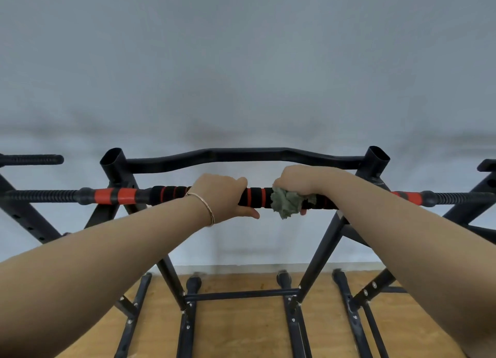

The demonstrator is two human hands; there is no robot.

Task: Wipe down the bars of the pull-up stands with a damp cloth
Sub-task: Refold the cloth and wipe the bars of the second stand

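Note:
A black pull-up bar [166, 194] with red bands and foam grips runs across the middle of the view. My left hand [222, 196] grips the foam just left of centre, thumb under the bar, a thin bangle on the wrist. My right hand [298, 182] grips a crumpled grey-green cloth [285, 203] wrapped round the bar just right of centre. Cloth bunches out below and to the left of the fingers. The two hands are about a hand's width apart.
Behind the gripped bar a curved black bar [241, 153] joins two open upright tubes [114, 159]. Angled black legs and a cross brace [241, 294] stand on the wooden floor [236, 328]. More stand parts show at the far left [32, 159] and right [483, 186]. A pale wall is behind.

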